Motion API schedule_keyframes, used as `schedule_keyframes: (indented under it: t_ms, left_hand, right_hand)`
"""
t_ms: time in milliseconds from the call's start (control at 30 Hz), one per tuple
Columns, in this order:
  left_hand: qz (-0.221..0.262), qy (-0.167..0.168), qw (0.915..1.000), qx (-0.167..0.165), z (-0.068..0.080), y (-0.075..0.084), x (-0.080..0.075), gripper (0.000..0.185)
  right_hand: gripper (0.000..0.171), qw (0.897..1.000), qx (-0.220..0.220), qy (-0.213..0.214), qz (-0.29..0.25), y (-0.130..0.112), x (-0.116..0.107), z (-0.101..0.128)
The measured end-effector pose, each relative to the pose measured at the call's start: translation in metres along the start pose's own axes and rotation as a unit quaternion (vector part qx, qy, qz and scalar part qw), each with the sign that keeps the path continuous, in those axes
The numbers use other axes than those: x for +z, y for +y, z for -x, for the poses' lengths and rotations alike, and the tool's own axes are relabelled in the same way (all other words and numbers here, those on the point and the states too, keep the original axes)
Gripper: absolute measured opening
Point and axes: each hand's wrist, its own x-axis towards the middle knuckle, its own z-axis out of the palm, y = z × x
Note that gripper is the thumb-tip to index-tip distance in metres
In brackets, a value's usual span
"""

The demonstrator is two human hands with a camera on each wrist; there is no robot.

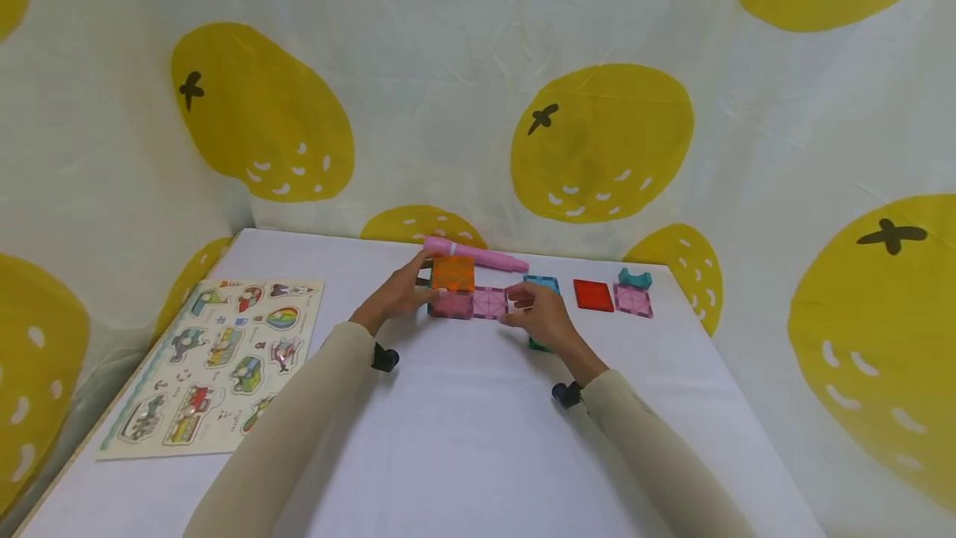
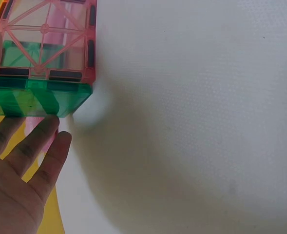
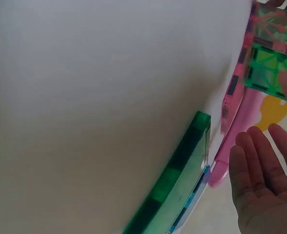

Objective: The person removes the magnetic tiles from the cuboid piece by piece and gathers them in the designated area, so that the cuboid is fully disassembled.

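1. Left grip (image 1: 394,293) pinched the tile box (image 1: 455,275), just nearside of the pink marker (image 1: 493,259).
2. Right grip (image 1: 545,319) hung released.
3. The tile box seemed light, stiff, best held by its edges.

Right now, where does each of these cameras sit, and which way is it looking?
Head: worn on the person's head, looking forward and down over the white tabletop; the left hand, right hand and both sleeves show.
Left wrist: worn on that wrist, facing a pink tile and a green tile; part of the left hand shows.
Right wrist: worn on that wrist, facing the tabletop and another green tile; part of the right hand shows.
Shared: head and right wrist views both show the pink pen.
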Motion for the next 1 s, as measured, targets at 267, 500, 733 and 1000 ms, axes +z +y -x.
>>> schedule_keyframes:
  t_ms: [267,500,733,1000]
  left_hand:
    - [-0.005,0.003,0.9999,0.011,0.002,0.001,-0.002,0.083]
    - [0.0,-0.001,1.0,0.006,0.002,0.0,-0.001,0.084]
    - [0.002,0.002,1.0,-0.001,0.001,0.001,0.0,0.086]
    - [-0.001,-0.002,1.0,-0.002,0.0,0.0,0.001,0.086]
  right_hand:
    - [0.079,0.987,-0.035,-0.076,0.137,-0.005,0.009,-0.037]
    - [0.07,0.979,-0.07,-0.103,0.16,-0.003,0.011,-0.054]
    - [0.066,0.971,-0.119,-0.071,0.193,0.0,0.012,-0.052]
    - [0.069,0.975,-0.096,-0.044,0.195,0.009,0.001,-0.04]
